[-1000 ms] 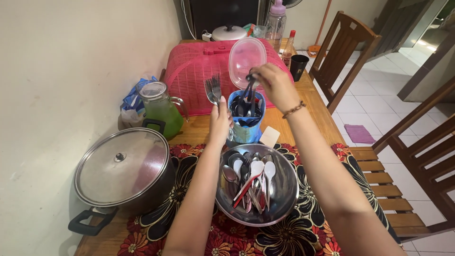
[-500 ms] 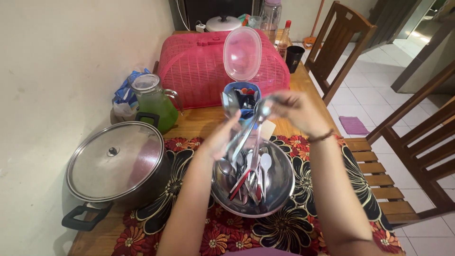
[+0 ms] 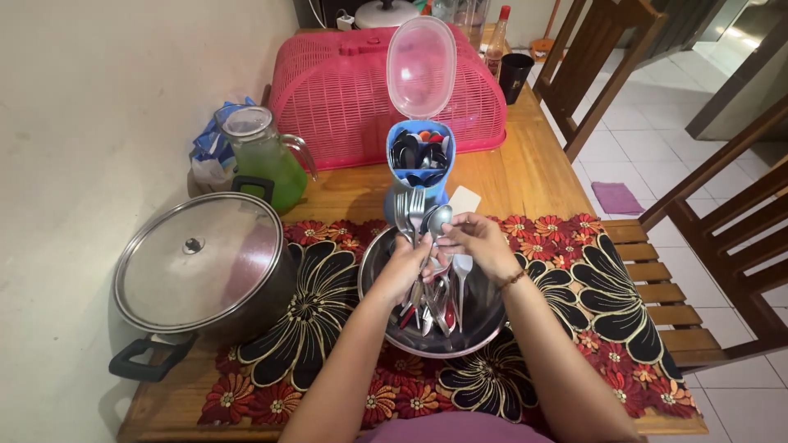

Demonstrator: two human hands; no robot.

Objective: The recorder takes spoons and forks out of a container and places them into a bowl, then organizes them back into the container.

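2 hands meet over the steel bowl (image 3: 386, 316) of cutlery on the flowered mat (image 3: 574, 287). The left hand (image 3: 404, 269) is closed around a bunch of forks (image 3: 409, 212) held upright, tines up. The right hand (image 3: 476, 246) pinches a spoon (image 3: 439, 220) just beside the forks, its bowl raised. Behind them stands a blue cutlery holder (image 3: 419, 160) with its clear lid (image 3: 421, 57) tipped open, before a pink food cover (image 3: 345, 90). A lidded pot (image 3: 201, 267) and green jug (image 3: 263, 168) sit left on the worktop (image 3: 525, 176).

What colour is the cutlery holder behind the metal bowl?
Blue, with a clear lid flipped up; the cutlery holder shows best in the head view.
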